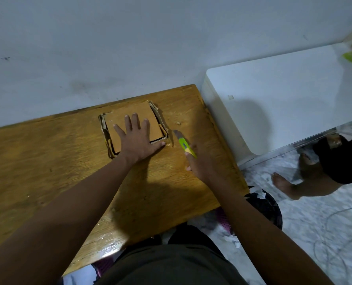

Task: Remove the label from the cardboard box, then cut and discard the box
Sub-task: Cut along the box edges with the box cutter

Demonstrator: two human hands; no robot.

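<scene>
A small brown cardboard box (pixel 134 112) lies flattened on the wooden table (pixel 54 157), near its far edge by the wall. My left hand (pixel 137 138) presses flat on top of it, fingers spread. My right hand (pixel 201 163) is closed around a green utility knife (pixel 184 144). The knife's tip points at the table just right of the box's near right corner. I see no label on the visible face of the box.
A small scrap (pixel 178 123) lies on the table right of the box. A white appliance (pixel 273 103) stands against the table's right edge. Another person's bare legs and foot (pixel 288 186) are on the floor at right. A black bag (pixel 267 206) with scraps sits below the table's corner.
</scene>
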